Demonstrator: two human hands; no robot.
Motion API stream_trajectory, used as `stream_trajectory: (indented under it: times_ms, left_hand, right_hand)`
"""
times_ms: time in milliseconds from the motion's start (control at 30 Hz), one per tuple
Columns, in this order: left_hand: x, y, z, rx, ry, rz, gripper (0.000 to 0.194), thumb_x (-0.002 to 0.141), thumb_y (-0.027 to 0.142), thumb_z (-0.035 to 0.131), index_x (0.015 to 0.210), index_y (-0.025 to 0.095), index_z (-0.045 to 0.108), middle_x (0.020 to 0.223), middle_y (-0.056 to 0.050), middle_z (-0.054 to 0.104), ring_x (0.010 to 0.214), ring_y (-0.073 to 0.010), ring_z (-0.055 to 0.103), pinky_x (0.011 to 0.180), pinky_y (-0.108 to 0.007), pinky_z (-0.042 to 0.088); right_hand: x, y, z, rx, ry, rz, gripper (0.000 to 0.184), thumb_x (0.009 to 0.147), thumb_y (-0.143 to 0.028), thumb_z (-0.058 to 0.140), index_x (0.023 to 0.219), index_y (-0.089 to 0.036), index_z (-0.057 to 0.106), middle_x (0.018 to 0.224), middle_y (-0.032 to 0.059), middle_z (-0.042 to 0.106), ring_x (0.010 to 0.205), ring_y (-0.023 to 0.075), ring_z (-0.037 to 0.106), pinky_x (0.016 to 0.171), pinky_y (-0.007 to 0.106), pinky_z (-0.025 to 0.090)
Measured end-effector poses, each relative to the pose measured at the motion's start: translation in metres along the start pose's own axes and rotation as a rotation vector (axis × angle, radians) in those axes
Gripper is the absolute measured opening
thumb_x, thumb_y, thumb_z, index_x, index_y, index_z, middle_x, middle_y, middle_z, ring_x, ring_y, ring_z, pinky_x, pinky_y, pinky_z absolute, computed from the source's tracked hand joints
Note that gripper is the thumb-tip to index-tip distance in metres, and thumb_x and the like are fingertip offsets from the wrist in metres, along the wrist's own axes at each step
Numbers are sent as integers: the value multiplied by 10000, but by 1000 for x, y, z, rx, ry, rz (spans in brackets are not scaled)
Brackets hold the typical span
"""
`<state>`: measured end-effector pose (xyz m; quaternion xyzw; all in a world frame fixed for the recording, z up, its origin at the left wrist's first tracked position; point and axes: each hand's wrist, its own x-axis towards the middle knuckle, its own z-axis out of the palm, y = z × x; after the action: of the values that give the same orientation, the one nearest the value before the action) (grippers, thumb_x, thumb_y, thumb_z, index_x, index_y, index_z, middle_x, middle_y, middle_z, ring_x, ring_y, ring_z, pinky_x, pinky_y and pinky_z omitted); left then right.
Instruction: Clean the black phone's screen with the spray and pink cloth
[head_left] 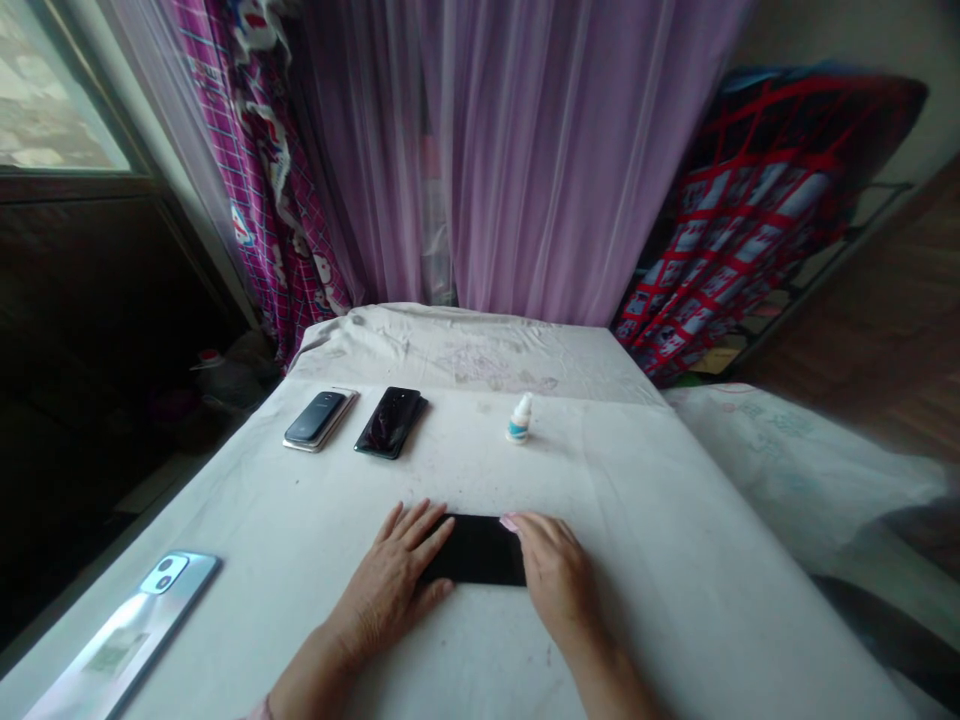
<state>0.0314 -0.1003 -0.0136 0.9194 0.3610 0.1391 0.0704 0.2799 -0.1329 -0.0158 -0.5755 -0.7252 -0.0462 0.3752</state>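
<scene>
A phone (pixel 480 552) with a dark screen lies flat and sideways on the white-covered table, close in front of me. My left hand (pixel 401 575) rests over its left end, fingers stretched out and apart, with the thumb along the near edge. At the right end, my right hand (pixel 556 570) has its fingers bent around a small pink cloth (pixel 510 522), which touches the phone's far right corner. Most of that cloth is hidden by the fingers. Beyond the phone stands a small white spray bottle (pixel 518 420) with a blue label, upright.
A small dark phone (pixel 316 416) lies on a paler one at the back left. Beside it is a glossy black phone (pixel 388 422) on another dark device. A silvery-blue phone (pixel 139 635) lies near the left edge. Purple curtains (pixel 555 150) hang behind the table (pixel 675 560).
</scene>
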Motion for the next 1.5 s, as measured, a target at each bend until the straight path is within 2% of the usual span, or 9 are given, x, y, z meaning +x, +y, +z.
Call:
stream_trajectory:
  times_ms: [200, 333, 467, 600, 733, 800, 1067, 1300, 1500]
  left_hand:
    - [1, 2, -4, -30, -9, 11, 519, 947, 442, 496, 1443, 328, 397, 1510, -102, 381, 1377, -322, 360, 1102, -591, 290]
    - [2, 3, -5, -46, -15, 3, 545, 926, 472, 523, 1438, 328, 404, 1484, -111, 414, 1355, -316, 392, 1105, -585, 285]
    - [3, 4, -4, -47, 19, -57, 817, 858, 588, 561, 1501, 174, 273, 1472, -173, 418, 1366, -328, 367, 1129, -572, 244]
    - [6, 8, -4, -24, 11, -68, 877, 847, 694, 486, 1487, 126, 290, 1475, -196, 408, 1378, -337, 348, 1135, -575, 215]
    - [16, 17, -2, 2, 13, -66, 863, 832, 744, 442, 1455, 152, 368, 1482, -177, 406, 1391, -373, 308, 1122, -648, 126]
    - [22, 22, 0, -17, 33, -60, 843, 837, 739, 441, 1443, 155, 389, 1461, -163, 442, 1382, -363, 327, 1129, -639, 112]
    - [26, 25, 3, -76, 84, -39, 753, 840, 686, 505, 1394, 179, 454, 1372, -133, 540, 1282, -319, 458, 1116, -558, 261]
    - [27, 25, -1, -74, 54, -33, 739, 845, 644, 532, 1379, 137, 462, 1379, -165, 527, 1286, -335, 455, 1108, -562, 282]
    - [29, 22, 0, -102, 27, 8, 718, 866, 624, 515, 1397, 148, 432, 1399, -161, 509, 1309, -332, 433, 1108, -554, 292]
  right_hand:
    - [-1, 15, -2, -20, 151, 86, 298, 947, -204, 412, 1085, -178, 674, 914, 88, 729, 809, 199, 670, 710, 312, 546]
    - [1, 10, -4, -11, 82, 27, 305, 945, -160, 405, 1032, -209, 693, 973, 73, 722, 877, 188, 652, 788, 310, 524]
    - [2, 2, -2, -78, -20, -15, 310, 914, -100, 438, 1036, -222, 695, 981, 62, 715, 890, 199, 625, 803, 323, 505]
    - [2, -3, 1, -145, -66, -6, 304, 881, -77, 467, 1022, -210, 702, 959, 74, 704, 889, 209, 613, 781, 326, 507]
    - [1, -3, 5, -142, -21, 6, 308, 872, -77, 462, 985, -215, 713, 924, 71, 695, 847, 199, 613, 747, 308, 516]
    - [1, -1, 6, -131, -4, 7, 318, 865, -78, 458, 984, -220, 716, 922, 70, 692, 841, 196, 617, 739, 305, 522]
    - [-5, -1, 3, -62, 27, -3, 338, 857, -97, 452, 988, -244, 727, 909, 65, 687, 823, 190, 637, 720, 295, 546]
    - [-32, -10, -21, 80, -111, -23, 313, 919, -121, 440, 1018, -237, 713, 893, 59, 677, 843, 173, 648, 760, 278, 548]
    - [-11, 6, -18, 43, -147, -33, 302, 891, -68, 472, 987, -215, 718, 871, 51, 666, 822, 166, 630, 762, 265, 532]
